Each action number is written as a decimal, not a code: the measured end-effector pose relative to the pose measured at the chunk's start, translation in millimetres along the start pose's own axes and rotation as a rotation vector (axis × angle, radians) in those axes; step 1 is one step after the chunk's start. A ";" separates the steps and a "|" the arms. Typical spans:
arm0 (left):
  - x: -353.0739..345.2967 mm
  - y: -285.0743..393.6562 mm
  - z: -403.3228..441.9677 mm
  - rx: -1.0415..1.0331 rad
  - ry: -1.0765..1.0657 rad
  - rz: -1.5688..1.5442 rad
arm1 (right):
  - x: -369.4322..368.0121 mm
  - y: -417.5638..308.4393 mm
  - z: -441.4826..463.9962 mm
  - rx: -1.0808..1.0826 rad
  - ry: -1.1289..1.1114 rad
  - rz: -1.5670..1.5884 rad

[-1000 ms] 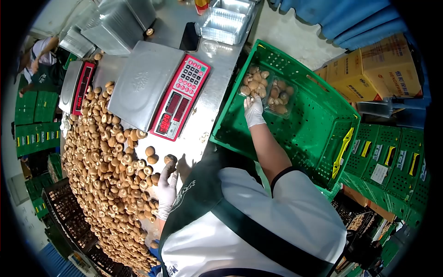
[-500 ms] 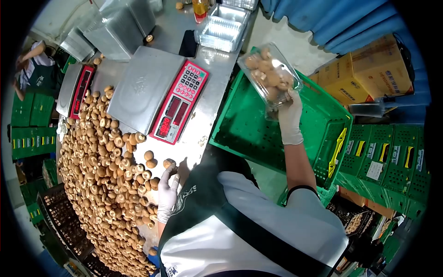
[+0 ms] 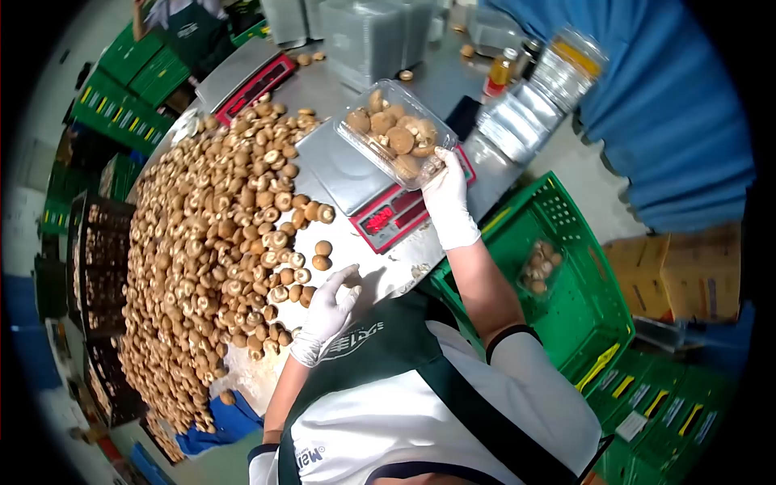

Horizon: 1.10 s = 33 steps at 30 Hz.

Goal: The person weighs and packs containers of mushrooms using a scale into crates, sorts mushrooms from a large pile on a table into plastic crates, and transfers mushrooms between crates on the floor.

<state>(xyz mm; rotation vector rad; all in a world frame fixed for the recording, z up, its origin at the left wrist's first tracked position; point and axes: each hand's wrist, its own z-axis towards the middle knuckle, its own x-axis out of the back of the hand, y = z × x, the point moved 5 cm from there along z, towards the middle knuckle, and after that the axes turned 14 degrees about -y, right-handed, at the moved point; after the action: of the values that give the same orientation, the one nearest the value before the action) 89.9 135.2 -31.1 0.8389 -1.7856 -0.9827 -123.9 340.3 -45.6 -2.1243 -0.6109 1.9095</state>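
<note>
My right hand (image 3: 449, 194), in a white glove, grips the near right corner of a clear plastic box of mushrooms (image 3: 394, 129). The box is above the steel plate of a red scale (image 3: 343, 166); whether it touches the plate cannot be told. My left hand (image 3: 327, 311), also gloved, is at the table edge with its fingers curled round a mushroom (image 3: 352, 278), mostly hidden by them. Two loose mushrooms lie just beyond that hand. A large pile of mushrooms (image 3: 218, 259) spreads to the left.
A green crate (image 3: 578, 267) with another box of mushrooms (image 3: 540, 267) stands at the right. Stacked clear trays (image 3: 517, 121), a bottle (image 3: 499, 73) and a second scale (image 3: 250, 81) are on the table. Another person (image 3: 190, 28) stands at the far left.
My right hand has carried the mushroom box from the green crate leftward to over the scale. The view has turned toward the left. My left hand remains by the table edge.
</note>
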 end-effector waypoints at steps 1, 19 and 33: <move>2.7 -1.6 -4.1 0.010 0.035 0.018 | 1.4 12.2 6.4 -0.014 -0.003 0.005; 3.4 -39.0 -22.5 0.142 0.040 -0.086 | -2.0 42.6 11.9 -0.083 0.088 0.056; 0.3 -35.8 -2.6 0.048 -0.048 -0.064 | -2.6 69.4 -55.9 -0.193 -0.164 -0.061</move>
<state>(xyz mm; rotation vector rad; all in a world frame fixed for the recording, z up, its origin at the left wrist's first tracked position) 96.9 118.0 -61.8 0.9141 -1.8398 -1.0122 -58.0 283.7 -65.7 -2.0433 -0.9168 2.0812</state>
